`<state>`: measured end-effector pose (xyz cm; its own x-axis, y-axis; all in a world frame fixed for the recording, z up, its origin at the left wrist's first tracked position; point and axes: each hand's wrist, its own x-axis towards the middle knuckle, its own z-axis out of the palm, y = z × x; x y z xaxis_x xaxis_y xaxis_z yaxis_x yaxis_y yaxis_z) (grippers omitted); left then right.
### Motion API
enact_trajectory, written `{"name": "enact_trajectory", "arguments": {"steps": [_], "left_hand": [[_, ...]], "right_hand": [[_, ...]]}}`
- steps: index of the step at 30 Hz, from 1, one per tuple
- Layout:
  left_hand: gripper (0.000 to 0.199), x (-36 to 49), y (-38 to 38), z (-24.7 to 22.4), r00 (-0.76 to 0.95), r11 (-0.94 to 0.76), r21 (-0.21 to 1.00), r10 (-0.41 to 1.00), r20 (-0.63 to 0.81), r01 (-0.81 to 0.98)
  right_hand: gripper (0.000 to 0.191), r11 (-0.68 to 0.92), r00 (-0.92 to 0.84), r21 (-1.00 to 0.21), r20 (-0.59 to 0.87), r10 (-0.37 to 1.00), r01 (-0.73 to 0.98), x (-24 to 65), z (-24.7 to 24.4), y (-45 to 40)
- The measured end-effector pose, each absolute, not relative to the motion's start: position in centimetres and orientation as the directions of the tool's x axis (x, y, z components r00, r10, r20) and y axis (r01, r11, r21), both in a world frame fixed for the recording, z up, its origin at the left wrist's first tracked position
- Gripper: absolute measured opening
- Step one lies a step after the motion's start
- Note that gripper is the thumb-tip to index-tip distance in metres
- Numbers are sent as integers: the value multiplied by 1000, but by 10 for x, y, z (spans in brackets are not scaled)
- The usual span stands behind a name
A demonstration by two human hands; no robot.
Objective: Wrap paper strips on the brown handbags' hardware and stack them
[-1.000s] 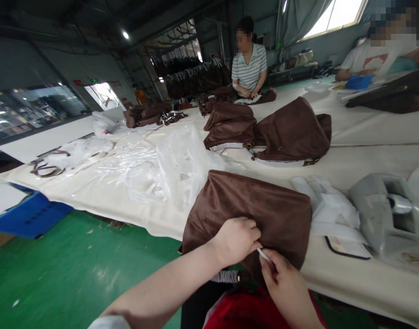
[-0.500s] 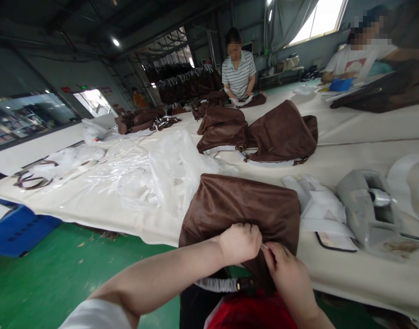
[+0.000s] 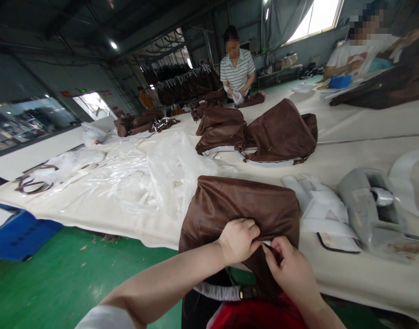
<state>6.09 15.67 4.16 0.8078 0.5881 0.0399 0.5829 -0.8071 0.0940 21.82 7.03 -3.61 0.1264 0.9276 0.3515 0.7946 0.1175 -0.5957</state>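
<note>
A brown leather handbag [image 3: 243, 201] lies at the table's near edge, its lower part hanging toward me. My left hand [image 3: 239, 242] is closed on the bag's opening edge, fingers curled and thumb pointing right. Close beside it, my right hand [image 3: 290, 262] pinches at the same edge with thumb and forefinger. Between the fingertips shows a small white piece [image 3: 267, 243], too small to name. The bag's strap [image 3: 219, 291], wrapped in white material, hangs below my left forearm. My palms hide the part of the edge they grip.
More brown bags [image 3: 281, 132] lie beyond. Clear plastic wrapping [image 3: 171, 169] spreads to the left. A grey tape dispenser [image 3: 363, 205] and white sheets [image 3: 321, 205] stand at right. Two co-workers work across the table [image 3: 353, 164]. A blue crate [image 3: 24, 233] sits on the green floor.
My right hand's fingers have opened a little and lifted slightly, and more of the small white piece shows. My left hand keeps its place on the bag.
</note>
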Motion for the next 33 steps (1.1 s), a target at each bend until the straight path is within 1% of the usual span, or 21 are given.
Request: {"name": "enact_trajectory", "arguments": {"steps": [4,8,13,16,19,22,25,28,30,33], "left_hand": [[15,66,146,37,770,-773,32,634,75,633],[14,71,138,27,713,-714,-34,693,107,700],[12,77,142,18,695,-686,-135,676,245,715],[17,84,147,17,662,-653,-141,691,291,744],[20,88,152,21,699,-693,-128,670,249,710],[24,83,159,35,796,-793,-86,591,133,603],[30,76,164,52,850,-849,-60,526,0,525],[21,75,165,59,862,-865,-91,500,-77,494],[18,78,162,52,842,-839,-128,538,-45,529],[21,90,156,29,736,-722,-145,669,105,677]], "right_hand": [[15,115,114,-568,352,929,815,219,-39,68],[7,89,119,-530,346,931,843,219,-42,68],[4,96,96,-460,377,921,883,216,-38,68],[4,97,90,-445,380,921,890,215,-37,68],[4,100,91,-456,379,921,884,215,-39,67],[6,118,84,-472,385,919,874,216,-41,67],[6,132,77,-471,399,913,872,216,-42,68],[8,134,73,-463,403,913,876,215,-44,68],[9,132,73,-459,401,913,878,214,-45,68],[9,133,76,-457,411,909,879,213,-46,68]]}}
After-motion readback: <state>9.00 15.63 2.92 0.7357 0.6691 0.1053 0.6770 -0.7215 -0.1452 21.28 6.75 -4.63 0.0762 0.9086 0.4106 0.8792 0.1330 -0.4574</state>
